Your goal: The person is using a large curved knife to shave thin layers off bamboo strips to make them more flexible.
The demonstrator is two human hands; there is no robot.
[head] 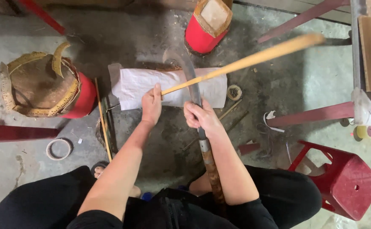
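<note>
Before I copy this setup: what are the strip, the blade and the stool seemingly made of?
Strip: probably bamboo, pale yellow, matte. Blade: likely steel, dull grey, curved; its handle looks like brown wood. Stool: glossy red moulded plastic, apparently.

I see no labels, signs or screens here. The nearest to a package is a white sack-like wrapper (pixel 168 87), oblong and crumpled, lying flat on the floor (pixel 287 80) straight ahead of me, between the two red, cardboard-topped stools (pixel 202 36).
</note>
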